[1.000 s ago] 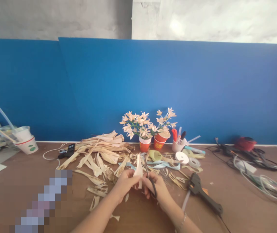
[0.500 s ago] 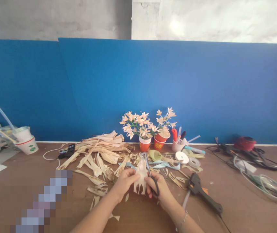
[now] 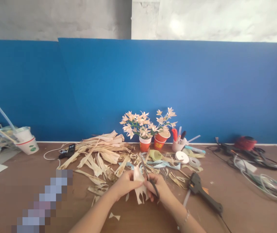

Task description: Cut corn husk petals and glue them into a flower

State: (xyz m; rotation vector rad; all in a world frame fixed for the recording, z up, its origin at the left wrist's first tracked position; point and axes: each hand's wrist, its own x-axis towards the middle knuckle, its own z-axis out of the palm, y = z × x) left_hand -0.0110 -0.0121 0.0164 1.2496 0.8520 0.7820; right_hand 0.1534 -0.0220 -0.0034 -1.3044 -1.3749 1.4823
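Between my hands is a pale piece of dried corn husk [image 3: 138,193], its near end cut into pointed strips. My left hand [image 3: 124,186] pinches it from the left, thumb on top. My right hand [image 3: 162,190] has the scissors [image 3: 145,167], fingers in the dark handle loops and blades pointing away from me. The right fingertips also touch the husk's right edge. Several dried husks [image 3: 102,152] are heaped beyond my left hand. Small husk scraps [image 3: 114,216] lie on the table near my left forearm.
Husk flowers [image 3: 138,123] stand in paper cups [image 3: 144,144] by the blue partition [image 3: 104,81]. A black glue gun [image 3: 205,194] lies right of my right hand, its cord trailing forward. Tape rolls [image 3: 182,157] sit behind it. Tangled cables [image 3: 262,184] spread at far right.
The husk piece has come slightly closer to me, its cut end lower. The scissor blades have swung left and now lie beside the husk's far end.
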